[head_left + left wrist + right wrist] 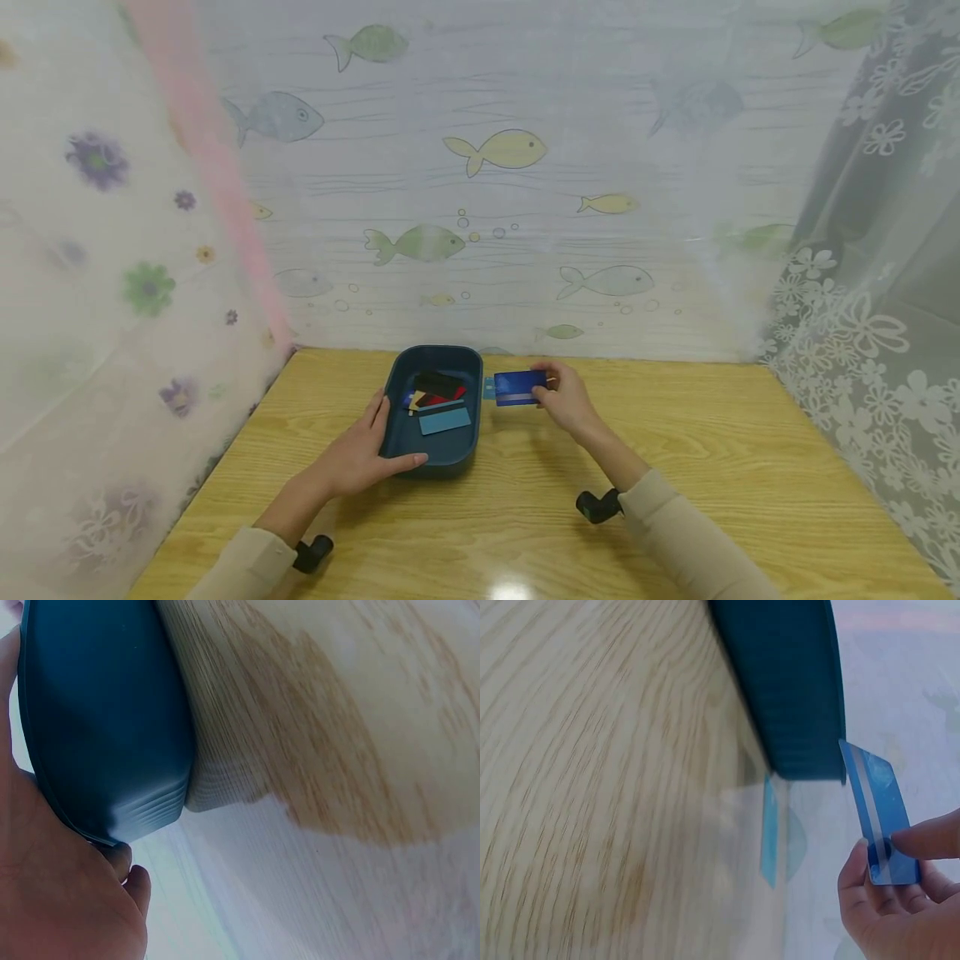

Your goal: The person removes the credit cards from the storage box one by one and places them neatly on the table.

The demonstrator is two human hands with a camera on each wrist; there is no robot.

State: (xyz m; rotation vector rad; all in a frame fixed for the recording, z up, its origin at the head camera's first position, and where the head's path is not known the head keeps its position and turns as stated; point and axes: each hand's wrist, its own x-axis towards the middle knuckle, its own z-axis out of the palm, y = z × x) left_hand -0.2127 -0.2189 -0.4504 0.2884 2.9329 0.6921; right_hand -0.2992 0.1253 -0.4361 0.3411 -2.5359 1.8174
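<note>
My left hand [358, 454] holds the near left corner of a dark blue plastic tub [477, 417], with the thumb along its near rim and the fingers at its left side. Inside the tub lie several cards: a light blue card [445, 418] in front, a black one [438, 384] behind, and red and gold ones partly covered. Just right of the tub, my right hand [564, 398] pinches a blue card [519, 388] with a pale stripe between thumb and fingers, raised above the table. Another light blue card [769, 832] lies on the table beside the tub, partly hidden in the head view.
The wooden table [675, 433] reaches back to a hanging sheet [510, 275] printed with fish. Flowered cloth hangs on the left, a lacy curtain [870, 333] on the right. Black wrist cameras [597, 506] stick out below both forearms.
</note>
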